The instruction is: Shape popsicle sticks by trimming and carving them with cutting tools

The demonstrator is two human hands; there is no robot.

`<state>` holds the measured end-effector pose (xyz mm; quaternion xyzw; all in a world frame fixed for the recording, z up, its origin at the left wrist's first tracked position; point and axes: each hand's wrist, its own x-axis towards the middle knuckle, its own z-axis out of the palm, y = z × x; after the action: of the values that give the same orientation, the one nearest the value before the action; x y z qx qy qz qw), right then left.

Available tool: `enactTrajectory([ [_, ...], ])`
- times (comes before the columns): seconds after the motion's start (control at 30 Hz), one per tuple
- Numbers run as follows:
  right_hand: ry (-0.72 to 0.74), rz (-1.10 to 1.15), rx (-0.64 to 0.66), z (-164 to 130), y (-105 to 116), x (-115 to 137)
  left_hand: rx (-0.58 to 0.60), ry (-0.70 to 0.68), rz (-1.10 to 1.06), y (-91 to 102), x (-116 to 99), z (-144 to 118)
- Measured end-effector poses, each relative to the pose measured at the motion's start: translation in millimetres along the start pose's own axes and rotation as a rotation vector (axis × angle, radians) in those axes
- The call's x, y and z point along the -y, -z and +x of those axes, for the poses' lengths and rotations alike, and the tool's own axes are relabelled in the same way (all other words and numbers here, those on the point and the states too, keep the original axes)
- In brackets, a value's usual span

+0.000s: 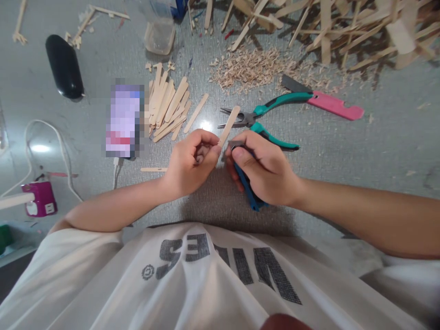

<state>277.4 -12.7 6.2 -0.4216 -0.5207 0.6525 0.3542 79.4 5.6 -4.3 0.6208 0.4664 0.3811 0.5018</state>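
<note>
Between the two hands, over the grey floor: a flat wooden craft stick (pixel 229 125) with rounded ends, pale and smooth, tilted up and away from the person.
Left hand (pixel 190 165): curled nearly closed, thumb and fingertips pinching the lower end of the stick.
Right hand (pixel 263 169): wrapped in a fist around a blue-handled cutter (pixel 248 187); its dark metal tip meets the stick's lower end beside the thumb, and the blue handle pokes out below the palm.
Pliers (pixel 261 114): needle-nosed, dark steel jaws standing apart, teal rubbery grips with black trim, lying on the floor just behind the stick; one grip runs under the right hand's knuckles.
Pink tool (pixel 330 104): flat pink plastic handle with a notched end and a dark grey blade, lying past the pliers' upper grip.
Stick pile (pixel 168 107): loose fan of the same pale sticks, overlapping, left of the pliers; one lies apart on its right.
Shavings (pixel 250 68): heap of small, splintery wood chips, farther out.
Scrap heap (pixel 343 27): jumble of longer sticks and glued pieces at the top right.
Phone (pixel 124 120): blurred screen, left of the stick pile, white cable at its near end.
Black case (pixel 64 66): glossy, oval, far left.
Floor (pixel 378 151): grey, finely textured.
</note>
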Motion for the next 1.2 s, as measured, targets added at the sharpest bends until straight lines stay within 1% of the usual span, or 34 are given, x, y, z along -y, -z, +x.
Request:
enactTrajectory([
  [0.1, 0.038, -0.118, 0.042, 0, 2, 0, 0.018, 0.03, 0.001, -0.1, 0, -1],
  [0.27, 0.072, -0.281, 0.022, 4, 5, 3, 0.039, 0.034, -0.026, 1.3, 1, -1],
  [0.4, 0.107, -0.348, 0.018, 6, 6, 7, 0.049, -0.005, -0.083, 1.8, 3, -1],
  [0.57, 0.149, -0.398, 0.027, 7, 7, 9, 0.066, -0.017, -0.127, 2.5, 3, 0],
  [0.7, 0.17, -0.396, 0.036, 8, 8, 8, 0.076, -0.034, -0.148, 4.0, 4, 0],
  [0.87, 0.173, -0.373, 0.024, 8, 8, 7, 0.069, -0.047, -0.115, 4.3, 4, 0],
  [1.03, 0.109, -0.197, 0.012, 2, 7, 5, 0.023, -0.113, -0.068, 1.6, 6, -2],
  [1.13, 0.127, -0.115, 0.017, -3, 8, 4, -0.001, -0.185, -0.014, 0.8, 10, -4],
  [1.2, 0.119, -0.078, 0.029, -5, 9, 5, 0.005, -0.233, 0.021, 1.3, 11, -6],
])
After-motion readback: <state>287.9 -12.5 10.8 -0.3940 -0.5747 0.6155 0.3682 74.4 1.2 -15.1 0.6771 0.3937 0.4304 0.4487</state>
